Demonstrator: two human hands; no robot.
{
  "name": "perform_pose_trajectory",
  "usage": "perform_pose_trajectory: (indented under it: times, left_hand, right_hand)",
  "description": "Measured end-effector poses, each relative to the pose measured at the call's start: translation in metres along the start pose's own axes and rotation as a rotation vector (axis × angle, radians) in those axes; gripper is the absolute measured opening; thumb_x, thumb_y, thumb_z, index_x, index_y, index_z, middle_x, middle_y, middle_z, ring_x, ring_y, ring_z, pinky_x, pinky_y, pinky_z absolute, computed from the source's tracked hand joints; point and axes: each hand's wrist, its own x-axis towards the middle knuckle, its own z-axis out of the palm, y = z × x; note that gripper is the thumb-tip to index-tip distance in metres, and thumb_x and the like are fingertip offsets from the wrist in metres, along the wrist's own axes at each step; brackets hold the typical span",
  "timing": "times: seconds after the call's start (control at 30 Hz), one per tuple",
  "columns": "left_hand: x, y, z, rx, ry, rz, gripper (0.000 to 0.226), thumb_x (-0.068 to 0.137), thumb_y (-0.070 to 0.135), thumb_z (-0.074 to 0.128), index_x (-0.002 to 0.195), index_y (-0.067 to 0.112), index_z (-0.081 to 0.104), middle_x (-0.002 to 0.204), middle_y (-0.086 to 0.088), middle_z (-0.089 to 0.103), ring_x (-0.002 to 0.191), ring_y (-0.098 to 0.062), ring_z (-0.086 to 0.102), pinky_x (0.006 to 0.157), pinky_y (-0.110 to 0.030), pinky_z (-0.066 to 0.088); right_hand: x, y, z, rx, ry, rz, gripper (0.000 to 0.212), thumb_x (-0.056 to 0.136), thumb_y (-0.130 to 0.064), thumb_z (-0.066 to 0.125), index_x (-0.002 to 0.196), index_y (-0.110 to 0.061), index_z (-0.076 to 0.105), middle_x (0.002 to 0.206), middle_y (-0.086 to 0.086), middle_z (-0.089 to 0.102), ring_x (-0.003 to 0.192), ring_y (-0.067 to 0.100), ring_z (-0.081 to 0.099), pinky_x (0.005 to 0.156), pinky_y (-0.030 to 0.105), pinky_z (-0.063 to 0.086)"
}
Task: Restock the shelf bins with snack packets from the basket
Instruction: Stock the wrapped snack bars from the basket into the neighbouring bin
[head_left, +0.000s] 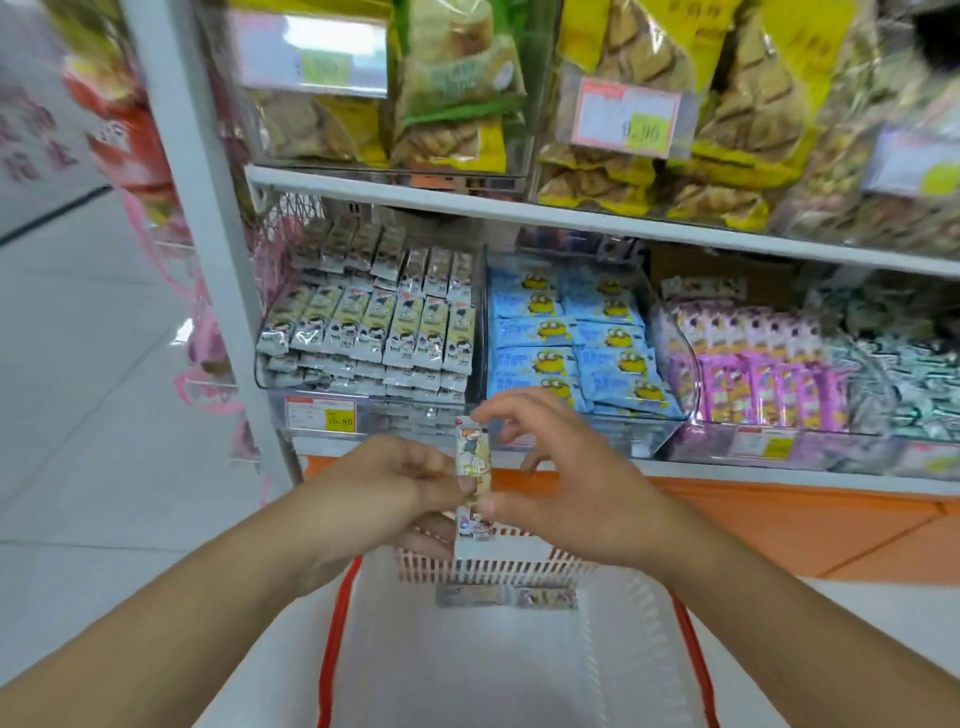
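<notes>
White shelf unit (519, 205) across the upper frame, orange base (779, 514) beneath. Upper shelf: clear bins of large yellow and green biscuit bags (675, 104), price tags on the fronts, blurred.

Lower shelf: row of clear bins side by side. Leftmost bin (363, 410) packed with small white-and-cream snack packets (374, 322) in neat rows, yellow price tag (338, 420) on its front. Next bin to the right holds blue packets (571, 338) with a yellow cartoon figure. Further right, pink and purple packets (753, 374), then green-and-white packets (914, 374) at the frame edge.

White basket (623, 649) with red rim low in the frame, just in front of the shelf base. One packet (506, 596) lying flat against its far wall.

Both hands raised above the basket, in front of the leftmost bin. Left hand (384, 488): fingers curled, grip pinching the left edge of a narrow snack packet (472, 483). Right hand (561, 483): thumb pressed to the packet's lower right edge, one fingertip touching its top, other fingers loosely spread. Packet upright between the two hands, cartoon print facing the camera, lower end overlapping the basket's far rim.

Pale tiled floor (78, 389) on the left.
</notes>
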Motion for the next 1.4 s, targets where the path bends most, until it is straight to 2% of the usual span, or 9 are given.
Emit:
perform_pose_trajectory:
  times: [0.23,0.4,0.53,0.63,0.73,0.9,1.07,1.27,1.4]
  left_hand:
    - [0.003,0.005,-0.011,-0.071,0.031,0.004,0.029,0.095,0.016,0.072,0.106,-0.011,0.067,0.08,-0.015,0.064,0.074,-0.029,0.067,0.071,-0.037,0.062]
    - [0.006,0.015,-0.021,-0.021,0.089,0.017,0.023,0.097,0.029,0.069,0.103,0.007,0.075,0.083,-0.01,0.073,0.079,-0.021,0.075,0.079,-0.04,0.064]
    - [0.016,0.016,-0.051,0.594,0.304,0.172,0.029,0.099,0.054,0.054,0.114,0.034,0.07,0.11,0.015,0.073,0.103,-0.004,0.067,0.093,-0.031,0.054]
    - [0.021,0.008,-0.077,1.059,0.345,0.212,0.058,0.101,0.062,0.038,0.152,0.035,0.039,0.153,0.014,0.045,0.14,-0.01,0.041,0.116,-0.032,0.037]
    - [0.024,0.0,-0.091,1.224,0.197,0.031,0.076,0.099,0.07,0.024,0.162,0.035,0.003,0.17,0.01,0.006,0.157,-0.013,0.002,0.128,-0.039,0.008]
    - [0.028,0.002,-0.096,1.257,0.157,-0.012,0.08,0.096,0.074,0.017,0.162,0.034,-0.007,0.17,0.011,-0.003,0.157,-0.013,-0.011,0.128,-0.042,-0.004]
    - [0.034,-0.002,-0.095,1.275,0.16,-0.012,0.081,0.096,0.074,0.017,0.162,0.031,-0.004,0.169,0.01,0.002,0.156,-0.016,-0.007,0.128,-0.044,-0.001]
    - [0.037,-0.003,-0.094,1.26,0.156,-0.014,0.083,0.095,0.077,0.019,0.161,0.032,-0.004,0.168,0.011,0.002,0.156,-0.018,-0.007,0.128,-0.047,0.001]
    - [0.036,-0.004,-0.092,1.25,0.183,0.001,0.081,0.097,0.074,0.021,0.161,0.031,-0.002,0.168,0.008,0.004,0.156,-0.018,-0.005,0.129,-0.044,0.0]
  right_hand:
    - [0.006,-0.008,0.009,-0.126,-0.015,-0.089,0.073,0.081,-0.049,0.085,0.143,-0.043,0.045,0.144,-0.034,0.038,0.134,-0.011,0.039,0.104,0.016,0.039]
    - [0.011,-0.011,0.012,-0.064,0.085,0.005,0.072,0.08,-0.048,0.086,0.138,-0.054,0.043,0.136,-0.041,0.041,0.127,-0.016,0.039,0.097,0.011,0.035]
    - [0.037,-0.016,0.002,-0.09,0.165,0.034,0.07,0.08,-0.052,0.083,0.136,-0.056,0.041,0.134,-0.039,0.043,0.122,-0.017,0.041,0.092,0.009,0.034]
    - [0.081,-0.02,-0.013,-0.092,0.19,0.046,0.065,0.084,-0.053,0.08,0.137,-0.047,0.044,0.133,-0.026,0.047,0.117,-0.007,0.047,0.089,0.014,0.039]
    - [0.145,-0.015,-0.022,-0.125,0.188,0.059,0.071,0.085,-0.057,0.079,0.143,-0.036,0.043,0.137,-0.009,0.051,0.122,0.01,0.051,0.094,0.026,0.044]
    - [0.229,-0.014,-0.031,-0.21,0.156,0.095,0.071,0.088,-0.052,0.078,0.146,-0.027,0.045,0.12,-0.008,0.054,0.109,0.016,0.058,0.08,0.025,0.044]
    - [0.276,-0.003,-0.034,-0.268,0.099,0.163,0.077,0.085,-0.062,0.077,0.15,-0.034,0.046,0.153,-0.007,0.049,0.13,0.017,0.054,0.094,0.025,0.04]
    - [0.28,-0.001,-0.035,-0.209,0.086,0.152,0.066,0.089,-0.057,0.074,0.148,-0.041,0.047,0.156,-0.013,0.047,0.132,0.01,0.049,0.099,0.026,0.039]
    - [0.269,-0.003,-0.034,-0.197,0.09,0.162,0.076,0.09,-0.057,0.074,0.156,-0.044,0.037,0.163,-0.01,0.038,0.142,0.015,0.044,0.101,0.025,0.035]
